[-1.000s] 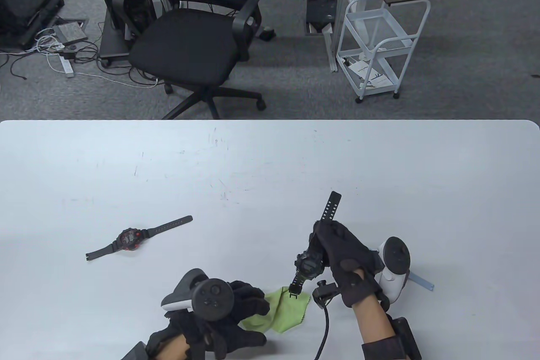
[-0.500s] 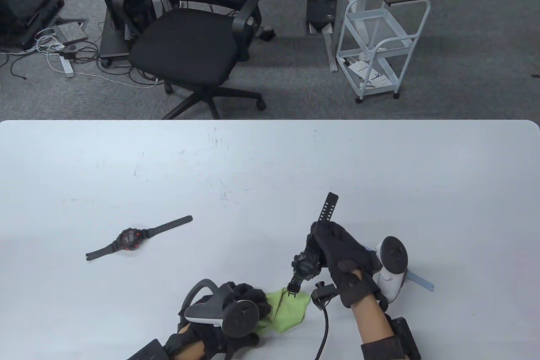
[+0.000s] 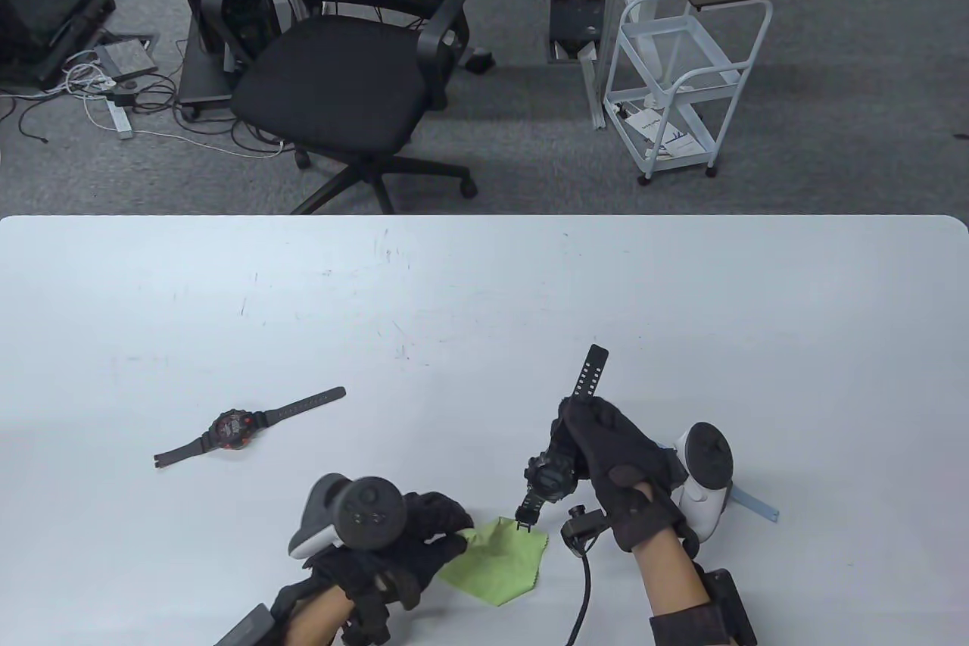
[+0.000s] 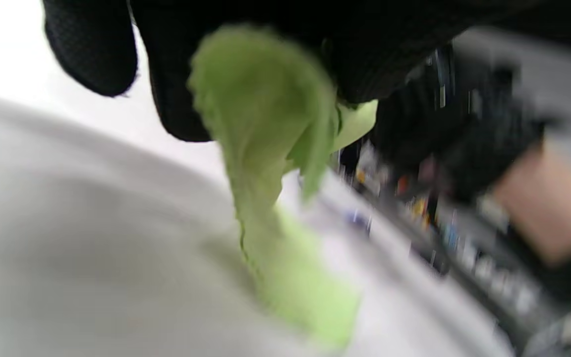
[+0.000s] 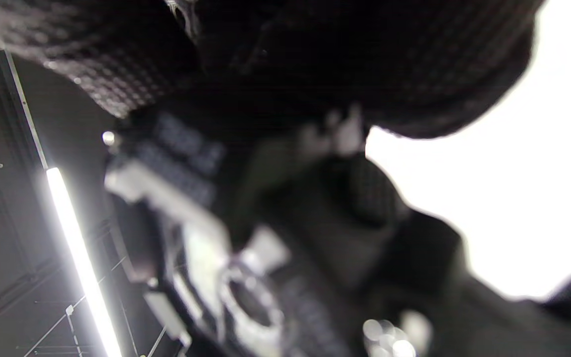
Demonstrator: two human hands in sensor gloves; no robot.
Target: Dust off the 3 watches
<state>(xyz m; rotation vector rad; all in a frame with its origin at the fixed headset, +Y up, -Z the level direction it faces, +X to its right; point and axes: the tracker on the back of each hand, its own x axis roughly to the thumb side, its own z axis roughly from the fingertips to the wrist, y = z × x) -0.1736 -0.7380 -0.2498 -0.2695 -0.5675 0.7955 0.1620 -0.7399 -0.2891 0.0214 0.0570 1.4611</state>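
My right hand (image 3: 587,441) grips a black digital watch (image 3: 550,478) by its upper strap and holds it tilted above the table, its lower strap end just over a green cloth (image 3: 496,557). My left hand (image 3: 439,536) pinches the cloth's left edge; the cloth (image 4: 270,163) hangs from the gloved fingers (image 4: 92,54) down to the table in the left wrist view. A black watch with a red face (image 3: 233,429) lies flat on the table to the left. The right wrist view shows the held watch (image 5: 246,277) close and blurred. A third watch is not visible.
The white table (image 3: 484,298) stretches wide beyond the hands. A pale blue strip (image 3: 757,506) lies behind my right hand. A black cable (image 3: 584,585) runs off the bottom edge. An office chair (image 3: 348,70) and a white cart (image 3: 674,70) stand past the far edge.
My left hand turned and shifted slightly left, pulling the green cloth flatter and a little toward the near edge. The right hand and its watch barely moved.
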